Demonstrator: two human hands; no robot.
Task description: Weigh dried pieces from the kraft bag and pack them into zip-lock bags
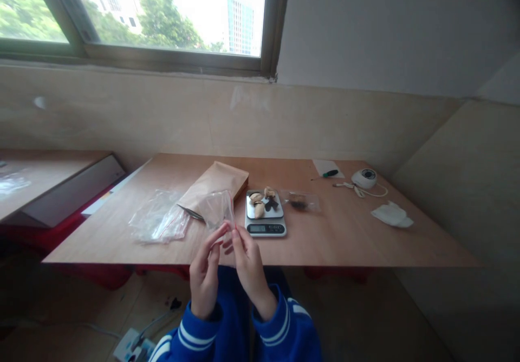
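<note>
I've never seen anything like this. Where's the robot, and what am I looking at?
There is no robot: these are a person's bare left hand and right hand. The single picture comes from a camera worn on the head, looking forward and down.

The hands' fingertips are at the lower edge of a clear plastic bag, pinched by the right.

On the wooden table, a digital kitchen scale bears pale and dark dried pieces. To its left lie a brown paper bag, tweezers and more clear bags; to its right, a filled clear bag and a green-handled screwdriver.
</note>
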